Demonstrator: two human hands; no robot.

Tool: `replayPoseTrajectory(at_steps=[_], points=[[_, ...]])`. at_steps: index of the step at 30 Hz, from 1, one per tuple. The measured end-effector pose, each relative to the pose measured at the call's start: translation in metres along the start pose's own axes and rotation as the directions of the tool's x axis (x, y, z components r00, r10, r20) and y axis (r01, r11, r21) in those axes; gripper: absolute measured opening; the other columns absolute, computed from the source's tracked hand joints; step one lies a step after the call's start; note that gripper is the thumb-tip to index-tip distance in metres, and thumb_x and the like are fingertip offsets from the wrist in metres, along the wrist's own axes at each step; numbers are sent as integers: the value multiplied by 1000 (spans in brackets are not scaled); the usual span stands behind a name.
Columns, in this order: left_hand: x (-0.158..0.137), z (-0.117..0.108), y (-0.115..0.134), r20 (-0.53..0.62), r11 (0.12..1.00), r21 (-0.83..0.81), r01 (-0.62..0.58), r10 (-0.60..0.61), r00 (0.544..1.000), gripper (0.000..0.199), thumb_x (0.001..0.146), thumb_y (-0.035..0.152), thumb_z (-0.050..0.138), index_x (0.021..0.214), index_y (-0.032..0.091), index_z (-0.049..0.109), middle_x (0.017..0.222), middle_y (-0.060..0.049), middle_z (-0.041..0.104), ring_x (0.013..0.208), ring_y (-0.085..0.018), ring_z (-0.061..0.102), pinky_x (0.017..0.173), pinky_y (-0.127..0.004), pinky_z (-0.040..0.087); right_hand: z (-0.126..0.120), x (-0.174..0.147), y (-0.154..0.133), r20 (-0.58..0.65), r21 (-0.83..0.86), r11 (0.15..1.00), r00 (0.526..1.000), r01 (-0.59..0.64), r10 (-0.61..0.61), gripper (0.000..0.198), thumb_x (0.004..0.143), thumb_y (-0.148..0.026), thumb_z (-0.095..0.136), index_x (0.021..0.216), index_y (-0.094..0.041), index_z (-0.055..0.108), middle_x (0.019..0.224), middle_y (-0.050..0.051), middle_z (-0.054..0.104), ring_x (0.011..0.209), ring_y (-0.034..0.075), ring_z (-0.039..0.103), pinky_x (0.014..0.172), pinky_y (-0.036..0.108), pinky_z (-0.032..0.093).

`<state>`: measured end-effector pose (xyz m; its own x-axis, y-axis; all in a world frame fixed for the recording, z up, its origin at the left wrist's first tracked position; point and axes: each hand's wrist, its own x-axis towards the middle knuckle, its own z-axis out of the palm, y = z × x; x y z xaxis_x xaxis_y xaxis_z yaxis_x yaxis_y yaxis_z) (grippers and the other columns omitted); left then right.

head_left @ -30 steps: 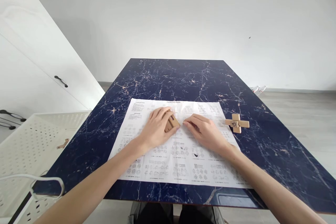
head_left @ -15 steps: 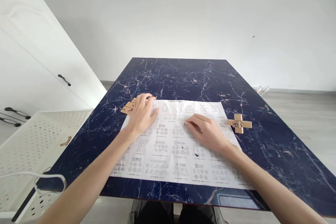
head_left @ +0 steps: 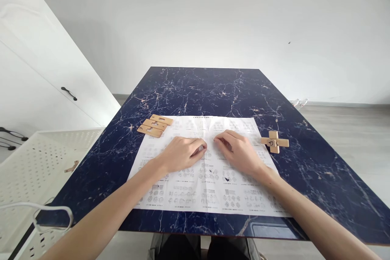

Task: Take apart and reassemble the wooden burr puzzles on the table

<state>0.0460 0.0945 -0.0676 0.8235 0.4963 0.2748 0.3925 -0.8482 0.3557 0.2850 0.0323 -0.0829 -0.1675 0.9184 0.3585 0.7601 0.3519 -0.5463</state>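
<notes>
A printed paper sheet with rows of small diagrams lies unfolded on the table. My left hand rests on its middle, fingers curled toward the thumb with nothing visible between them. Facing it across the centre fold, my right hand also rests on the sheet, its fingertips drawn together, and no object shows in it. Three flat wooden pieces with cut-outs and marks lie side by side at the sheet's upper left corner. To the right, a cross-shaped wooden puzzle sits beside the sheet's edge.
The dark blue marbled table reaches toward a white wall. On the left are a white cabinet and a perforated white basket with a small wooden piece in it. A white cable loops nearby.
My left hand has left the flat wooden pieces and moved right and nearer to me, onto the middle of the sheet, its fingers now curled. My right hand has stayed nearly still.
</notes>
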Motion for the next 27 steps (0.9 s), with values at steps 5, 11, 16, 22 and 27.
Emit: replayPoseTrajectory(at_steps=[5, 11, 16, 22, 27], points=[[0, 0, 0, -1, 1000, -7, 0, 0, 1000, 25, 108, 28, 48, 107, 18, 71, 76, -1, 77, 50, -11, 60, 50, -28, 43, -11, 2, 12, -340, -328, 939, 940, -103, -16, 18, 105, -21, 50, 103, -21, 68, 96, 10, 76, 88, 28, 66, 78, 43, 46], [0, 0, 0, 2, 1000, -9, -4, 4, 1000, 26, 109, 29, 49, 107, 16, 72, 74, -1, 75, 54, -11, 63, 52, -26, 44, -39, 4, 31, -550, -454, 844, 835, -285, -14, 16, 102, -23, 52, 104, -23, 68, 99, 10, 77, 95, 31, 64, 84, 44, 42], [0, 0, -1, -5, 1000, -16, -6, 6, 1000, 26, 109, 28, 49, 107, 15, 72, 72, 0, 74, 52, -10, 61, 51, -23, 42, -48, 1, 43, -515, -432, 783, 835, -448, 193, 16, 97, -24, 55, 105, -21, 68, 98, 9, 77, 95, 30, 65, 75, 38, 38], [0, 0, 0, -1, 1000, -19, 4, -4, 1000, 24, 108, 28, 50, 106, 16, 71, 74, 0, 74, 53, -10, 60, 53, -24, 41, -48, 1, 44, -445, -404, 735, 819, -544, 362, 16, 99, -27, 54, 97, -19, 68, 95, 7, 74, 62, 15, 51, 61, 31, 21], [-1, 1, -1, 11, 1000, -19, 21, -21, 1000, 25, 108, 28, 50, 107, 16, 71, 74, 0, 74, 54, -10, 60, 54, -25, 40, -57, 4, 40, -526, -263, 827, 792, -496, 308, 11, 95, -27, 60, 94, -21, 68, 85, 5, 73, 63, 17, 56, 60, 31, 31]])
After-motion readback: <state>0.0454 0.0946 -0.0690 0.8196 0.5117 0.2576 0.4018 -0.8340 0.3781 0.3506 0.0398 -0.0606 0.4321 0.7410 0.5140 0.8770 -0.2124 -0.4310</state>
